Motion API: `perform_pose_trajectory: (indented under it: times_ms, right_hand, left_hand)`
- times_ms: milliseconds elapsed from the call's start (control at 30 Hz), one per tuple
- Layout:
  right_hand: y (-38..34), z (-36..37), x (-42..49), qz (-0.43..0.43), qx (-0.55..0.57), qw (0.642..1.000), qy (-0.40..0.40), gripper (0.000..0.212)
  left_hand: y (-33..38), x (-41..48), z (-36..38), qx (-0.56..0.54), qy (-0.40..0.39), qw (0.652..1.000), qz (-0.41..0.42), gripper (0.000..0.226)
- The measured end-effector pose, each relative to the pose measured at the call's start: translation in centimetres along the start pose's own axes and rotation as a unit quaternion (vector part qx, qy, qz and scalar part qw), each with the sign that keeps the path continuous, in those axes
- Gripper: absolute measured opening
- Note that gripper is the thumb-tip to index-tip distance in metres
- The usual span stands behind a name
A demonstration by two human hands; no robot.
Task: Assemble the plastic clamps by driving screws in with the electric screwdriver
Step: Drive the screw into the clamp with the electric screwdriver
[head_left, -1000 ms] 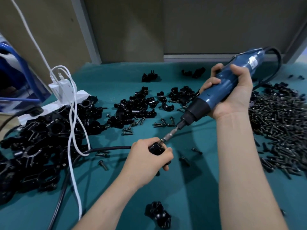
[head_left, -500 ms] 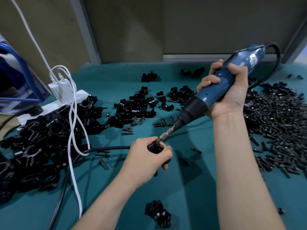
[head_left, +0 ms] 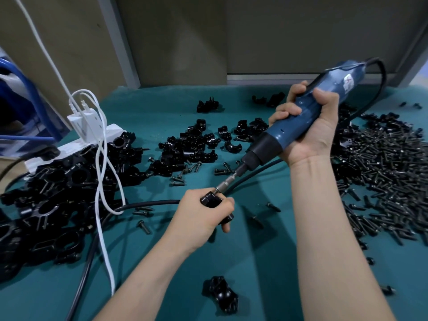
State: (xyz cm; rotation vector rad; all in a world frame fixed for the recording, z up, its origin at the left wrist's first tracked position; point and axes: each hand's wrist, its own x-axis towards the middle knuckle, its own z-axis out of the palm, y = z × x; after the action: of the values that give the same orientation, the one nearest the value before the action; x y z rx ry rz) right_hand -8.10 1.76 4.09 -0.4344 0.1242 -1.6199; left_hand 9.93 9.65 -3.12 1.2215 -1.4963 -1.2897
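Head view: what is the left hand [head_left: 201, 216] doing?

— Its fingers are curled round a black plastic clamp [head_left: 209, 200], held over the teal worktop [head_left: 254, 262] at mid-frame.

And the right hand [head_left: 310, 133]?

— It grips the blue electric screwdriver [head_left: 279, 135], which is tilted down to the left. The bit [head_left: 225, 183] meets the top of the clamp. I cannot tell whether a screw sits under the tip.

What lies round them?

— A heap of loose screws [head_left: 389, 177] lies to the right, with clamp halves [head_left: 192, 144] scattered beyond the hands. A big pile of clamps [head_left: 58, 193] sits at left beside a white power strip [head_left: 111, 132]. A lone clamp [head_left: 220, 295] lies nearest the camera.
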Motion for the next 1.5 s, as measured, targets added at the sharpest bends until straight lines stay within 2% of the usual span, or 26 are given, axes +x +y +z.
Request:
perform_pose_trajectory:
  times_ms: [267, 767, 1333, 1500]
  right_hand:
    - [0.07, -0.03, 0.07, -0.004, -0.022, 1.000, 0.008, 0.009]
    - [0.46, -0.05, 0.08, 0.001, -0.025, 1.000, 0.013, 0.008]
    - [0.76, -0.33, 0.12, 0.003, -0.016, 1.000, 0.017, 0.010]
    - [0.80, -0.33, 0.08, 0.006, -0.006, 1.000, 0.011, 0.013]
  left_hand:
    - [-0.36, 0.13, 0.15, 0.032, 0.013, 0.999, 0.001, 0.018]
    - [0.05, -0.16, 0.30, 0.041, 0.029, 0.999, 0.007, 0.026]
    - [-0.01, -0.21, 0.28, 0.015, 0.040, 0.999, 0.008, 0.022]
    - [0.31, -0.19, 0.25, -0.005, 0.032, 0.999, -0.001, 0.032]
